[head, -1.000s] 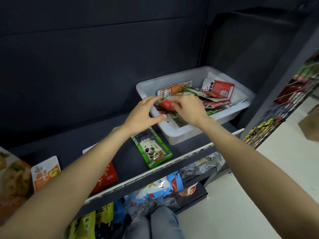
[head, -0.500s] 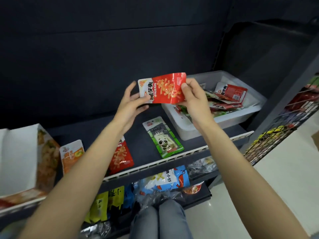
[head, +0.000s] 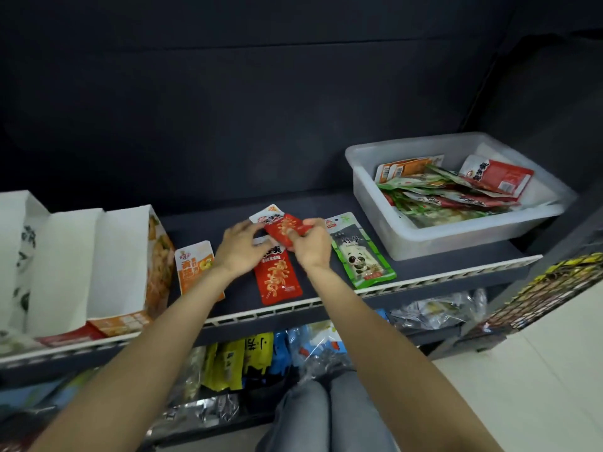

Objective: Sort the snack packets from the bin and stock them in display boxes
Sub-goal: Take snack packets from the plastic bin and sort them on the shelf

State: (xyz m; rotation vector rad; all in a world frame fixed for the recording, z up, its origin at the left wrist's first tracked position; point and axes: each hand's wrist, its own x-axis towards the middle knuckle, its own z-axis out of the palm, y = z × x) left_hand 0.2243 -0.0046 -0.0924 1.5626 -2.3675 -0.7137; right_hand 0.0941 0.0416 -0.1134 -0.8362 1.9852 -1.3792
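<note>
both hands, left hand [head: 239,247] and right hand [head: 311,244], pinch the red foil snack packet [head: 284,228]; lay it square on the matching red packet on the shelf [head: 277,278], edges aligned.

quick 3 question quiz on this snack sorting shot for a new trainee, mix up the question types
1. True or false: the left hand and right hand both hold the red snack packet.
2. Multiple choice: the green panda packet lies A) inside the clear plastic bin, B) flat on the shelf beside the bin, C) in a display box.
3. Fill in: the held packet hovers just above another ___ packet lying on the shelf.

Key:
1. True, each hand pinches one end.
2. B.
3. Red, with the same design.
</note>
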